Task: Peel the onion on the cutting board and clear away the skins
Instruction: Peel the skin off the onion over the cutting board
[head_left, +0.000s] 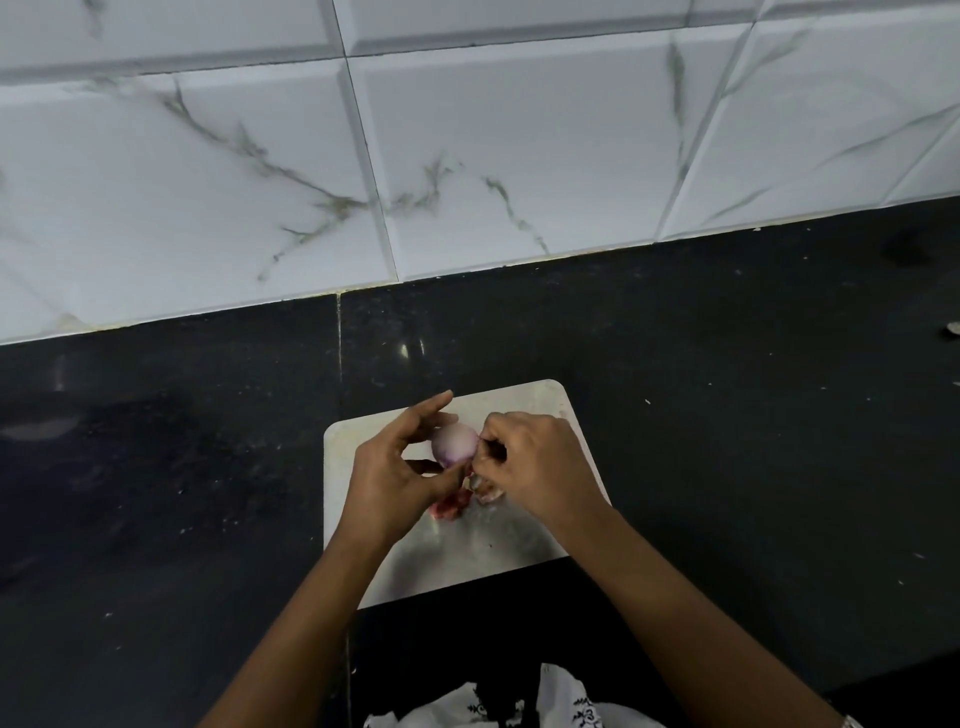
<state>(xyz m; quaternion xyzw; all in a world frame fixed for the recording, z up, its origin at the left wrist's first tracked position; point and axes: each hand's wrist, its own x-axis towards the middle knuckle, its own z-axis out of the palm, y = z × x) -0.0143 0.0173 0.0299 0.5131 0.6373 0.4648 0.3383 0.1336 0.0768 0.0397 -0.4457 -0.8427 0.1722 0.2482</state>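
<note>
Both bare forearms extended forward and converged. The left hand (397, 470) was held cupped, index finger raised and extended, thumb pointing right. The right hand (537, 467) was curled, its fingertips pinched together beside the left thumb.

Pale purple onion (454, 441); white cutting board (467, 556); black counter (727, 415).

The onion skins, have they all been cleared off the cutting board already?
No. Reddish onion skins lie on the cutting board below the onion, which the left hand and right hand hold.
</note>
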